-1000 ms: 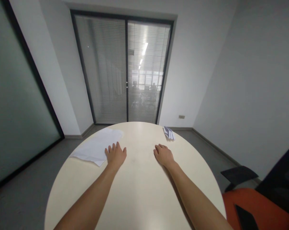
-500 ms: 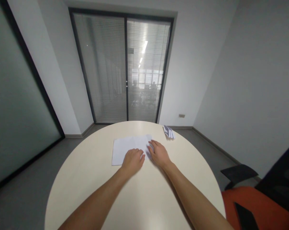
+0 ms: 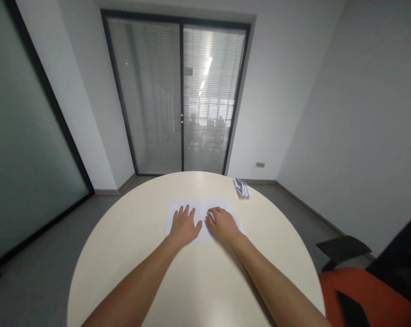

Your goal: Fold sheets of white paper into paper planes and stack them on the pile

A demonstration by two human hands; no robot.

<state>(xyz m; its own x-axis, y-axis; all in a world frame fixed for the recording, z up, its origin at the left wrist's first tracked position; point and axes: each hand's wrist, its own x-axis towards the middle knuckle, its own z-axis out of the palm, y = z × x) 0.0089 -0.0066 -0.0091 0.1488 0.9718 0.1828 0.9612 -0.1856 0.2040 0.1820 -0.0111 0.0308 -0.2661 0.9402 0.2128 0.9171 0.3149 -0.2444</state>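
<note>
A white sheet of paper point(image 3: 203, 204) lies flat on the round cream table point(image 3: 130, 227). My left hand point(image 3: 184, 225) rests palm down over the paper's left half, fingers spread and thumb out to the right. Over the right half is my right hand point(image 3: 223, 225), its fingers loosely bent and its thumb apart from them. Nothing shows in either hand. The hands and forearms cover part of the sheet's near edge and right side.
Near the table's far right edge stands a folded, printed paper point(image 3: 242, 188). To the right is a chair with an orange seat point(image 3: 362, 290) and black armrests point(image 3: 344, 250). Beyond the table are glass panels with blinds point(image 3: 151, 100) and white walls.
My left hand has flattened and spread its fingers, shifting slightly left over the sheet. The paper sits a little nearer and further right. My right hand has come slightly nearer with it.
</note>
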